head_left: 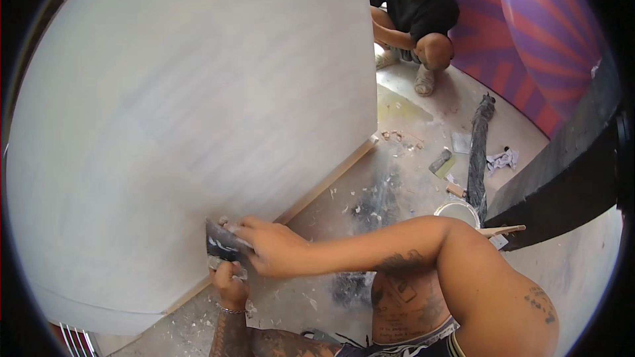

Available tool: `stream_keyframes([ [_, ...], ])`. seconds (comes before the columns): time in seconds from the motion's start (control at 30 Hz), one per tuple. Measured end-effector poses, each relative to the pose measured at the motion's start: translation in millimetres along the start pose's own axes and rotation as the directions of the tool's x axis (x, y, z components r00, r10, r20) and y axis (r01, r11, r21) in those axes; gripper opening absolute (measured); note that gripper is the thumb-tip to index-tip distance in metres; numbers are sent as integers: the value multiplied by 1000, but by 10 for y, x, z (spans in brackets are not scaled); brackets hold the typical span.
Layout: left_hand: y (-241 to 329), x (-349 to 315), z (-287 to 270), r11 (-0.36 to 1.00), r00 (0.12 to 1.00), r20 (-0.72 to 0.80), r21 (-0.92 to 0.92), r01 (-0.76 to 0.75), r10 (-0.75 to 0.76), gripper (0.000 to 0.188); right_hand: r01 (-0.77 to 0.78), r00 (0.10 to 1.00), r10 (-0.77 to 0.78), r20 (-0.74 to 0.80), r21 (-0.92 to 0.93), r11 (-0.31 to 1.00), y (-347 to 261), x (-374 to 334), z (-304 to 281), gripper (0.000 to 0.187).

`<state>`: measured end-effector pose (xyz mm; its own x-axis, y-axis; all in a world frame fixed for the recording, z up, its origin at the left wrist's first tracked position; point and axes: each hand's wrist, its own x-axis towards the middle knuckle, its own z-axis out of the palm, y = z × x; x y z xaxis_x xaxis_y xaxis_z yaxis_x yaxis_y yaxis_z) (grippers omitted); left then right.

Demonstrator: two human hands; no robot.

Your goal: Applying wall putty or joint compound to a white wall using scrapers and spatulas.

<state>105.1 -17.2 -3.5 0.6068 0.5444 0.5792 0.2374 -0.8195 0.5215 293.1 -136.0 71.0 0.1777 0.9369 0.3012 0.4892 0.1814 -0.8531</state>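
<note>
A black, flat-bladed scraper (223, 243) with whitish smears stands at the lower part of a large white panel (264, 59). My right hand (271, 248) comes in from the right and is closed on the scraper's side, fingers along its upper edge. Just below the blade, my left hand (230, 289), with a bracelet at its wrist, has its fingers curled together. Pale putty-like lumps show around those fingers; what they pinch is mostly hidden. Greyish smudged patches cross the middle of the panel, and a brown strip (331, 182) runs along its bottom edge.
Beyond the panel's right edge another person (420, 20) in a black shirt squats. On the stained floor lie a dark wrapped roll (479, 152), a crumpled cloth (503, 159) and debris. A round tub (458, 210) and a wooden stick (504, 230) are beside my right arm; a black curved structure (562, 185) stands right.
</note>
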Motion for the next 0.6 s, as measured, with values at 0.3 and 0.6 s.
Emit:
stream_keyframes([
  [0.3,-166,87,86,710,890,131,-557,431,-437,10,13,1000,-13,23,7,1000,-9,25,2,55],
  [0.6,184,105,-3,748,865,29,-490,449,-500,24,110,983,-92,-160,107,988,527,307,93,47],
])
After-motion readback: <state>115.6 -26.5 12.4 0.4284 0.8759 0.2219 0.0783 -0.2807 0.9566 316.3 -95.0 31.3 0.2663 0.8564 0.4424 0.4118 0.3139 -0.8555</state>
